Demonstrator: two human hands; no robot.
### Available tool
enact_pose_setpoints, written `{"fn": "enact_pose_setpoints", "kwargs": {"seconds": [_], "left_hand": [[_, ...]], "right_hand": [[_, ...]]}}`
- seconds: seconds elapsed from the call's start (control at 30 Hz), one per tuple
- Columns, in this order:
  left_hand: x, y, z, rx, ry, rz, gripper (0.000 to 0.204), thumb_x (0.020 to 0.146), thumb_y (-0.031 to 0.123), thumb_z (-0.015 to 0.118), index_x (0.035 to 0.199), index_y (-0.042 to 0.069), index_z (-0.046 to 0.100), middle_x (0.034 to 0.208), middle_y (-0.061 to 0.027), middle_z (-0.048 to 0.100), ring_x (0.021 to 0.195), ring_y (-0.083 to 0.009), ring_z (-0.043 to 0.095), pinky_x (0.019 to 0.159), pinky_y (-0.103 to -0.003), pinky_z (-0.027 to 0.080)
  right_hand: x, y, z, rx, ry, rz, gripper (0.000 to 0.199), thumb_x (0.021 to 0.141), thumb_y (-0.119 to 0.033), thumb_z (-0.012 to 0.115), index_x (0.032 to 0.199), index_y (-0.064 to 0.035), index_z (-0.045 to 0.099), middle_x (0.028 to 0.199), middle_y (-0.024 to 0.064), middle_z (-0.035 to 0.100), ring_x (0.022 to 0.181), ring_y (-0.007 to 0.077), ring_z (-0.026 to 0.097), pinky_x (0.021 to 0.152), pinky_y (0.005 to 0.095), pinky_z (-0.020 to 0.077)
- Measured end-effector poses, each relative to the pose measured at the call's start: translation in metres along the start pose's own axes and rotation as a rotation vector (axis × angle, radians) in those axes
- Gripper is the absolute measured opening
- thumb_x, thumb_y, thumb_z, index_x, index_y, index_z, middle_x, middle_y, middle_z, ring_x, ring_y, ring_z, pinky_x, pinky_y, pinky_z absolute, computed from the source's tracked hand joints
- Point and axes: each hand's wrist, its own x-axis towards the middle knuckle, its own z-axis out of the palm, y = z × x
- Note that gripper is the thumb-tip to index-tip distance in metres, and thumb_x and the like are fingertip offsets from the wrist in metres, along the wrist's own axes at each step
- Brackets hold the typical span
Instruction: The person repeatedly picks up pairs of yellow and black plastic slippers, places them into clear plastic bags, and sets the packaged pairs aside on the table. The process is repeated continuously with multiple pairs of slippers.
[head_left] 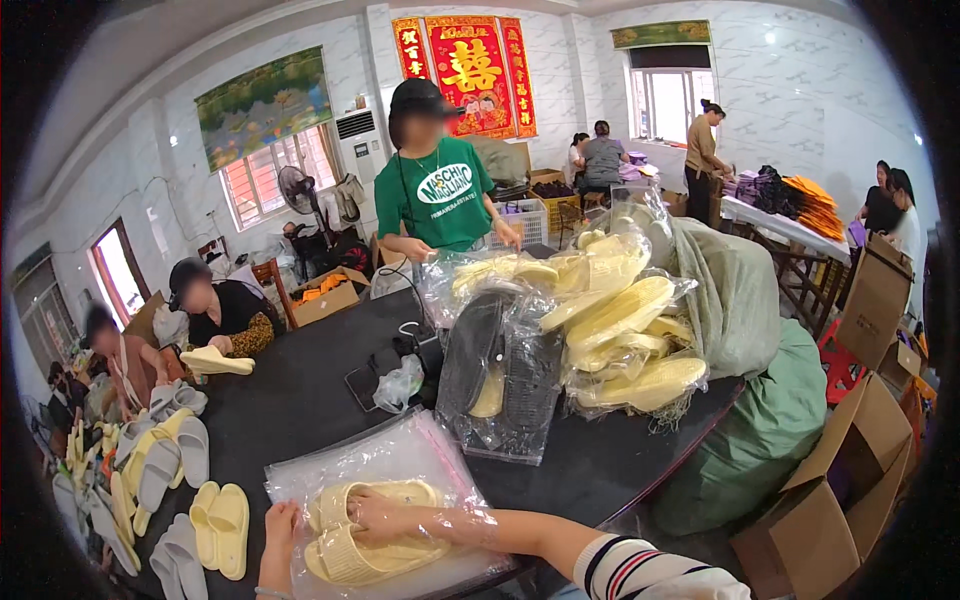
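Observation:
A pair of pale yellow slippers (365,540) lies inside a clear plastic bag (385,465) on the black table (300,385). My right hand (385,512) reaches into the bag and rests on top of the slippers, fingers spread over them. At the bag's left edge my left hand (280,525) pinches the plastic. Just behind the bag stands a bagged pair of black slippers (500,375).
A heap of bagged yellow slippers (625,330) is piled at the table's right, with green sacks (765,420) and open cartons (845,490) beyond. Loose grey and yellow slippers (170,480) lie at left. A person in a green shirt (435,195) stands across; others sit at left.

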Motion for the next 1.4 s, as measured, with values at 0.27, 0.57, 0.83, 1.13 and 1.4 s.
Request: {"fn": "enact_pose_setpoints", "kwargs": {"seconds": [0.27,0.57,0.83,1.13,1.4], "left_hand": [[-0.017,0.001,0.019,0.012,0.229,0.047,0.019,0.091,0.016,0.06,0.075,0.006,0.054,0.053,0.0029,0.044,0.04,-0.0064,0.037,0.035,-0.025,0.027],[-0.031,0.007,0.026,-0.053,0.289,0.012,0.012,0.087,0.012,0.063,0.081,0.003,0.059,0.054,0.0009,0.047,0.036,-0.0073,0.038,0.032,-0.025,0.028],[-0.033,0.011,0.028,-0.178,0.291,-0.012,0.009,0.085,0.012,0.064,0.086,0.004,0.061,0.056,0.0038,0.045,0.04,-0.0052,0.038,0.035,-0.024,0.027],[-0.051,0.03,0.034,-0.287,0.262,0.04,0.017,0.089,0.019,0.065,0.088,0.005,0.056,0.055,0.0059,0.041,0.04,-0.0022,0.032,0.036,-0.022,0.023],[-0.05,0.024,0.034,-0.325,0.256,-0.009,0.023,0.092,0.025,0.065,0.097,0.003,0.059,0.057,0.0057,0.042,0.04,-0.0018,0.032,0.036,-0.021,0.023]], "right_hand": [[-0.015,-0.01,-0.019,0.009,-0.104,0.086,0.048,0.081,-0.031,0.058,0.12,-0.0037,0.06,0.128,0.0163,0.055,0.125,0.0319,0.043,0.108,0.0442,0.0269],[-0.081,-0.012,-0.097,-0.034,-0.139,0.237,0.04,0.09,-0.036,0.054,0.107,-0.001,0.063,0.122,0.0165,0.057,0.116,0.0345,0.051,0.102,0.0451,0.0357],[-0.174,-0.007,-0.158,-0.028,0.061,0.672,0.033,0.077,-0.011,0.065,0.108,0.0025,0.062,0.113,0.0211,0.06,0.107,0.0362,0.056,0.094,0.0433,0.0438],[-0.206,-0.019,-0.215,0.399,0.804,0.886,0.041,0.084,-0.011,0.066,0.123,0.0014,0.057,0.118,0.0071,0.062,0.105,0.0171,0.059,0.091,0.0327,0.0487],[-0.176,-0.008,-0.267,0.1,0.676,0.812,0.039,0.083,-0.012,0.067,0.12,0.0007,0.059,0.113,0.0072,0.063,0.105,0.0182,0.059,0.093,0.0337,0.0473]]}}
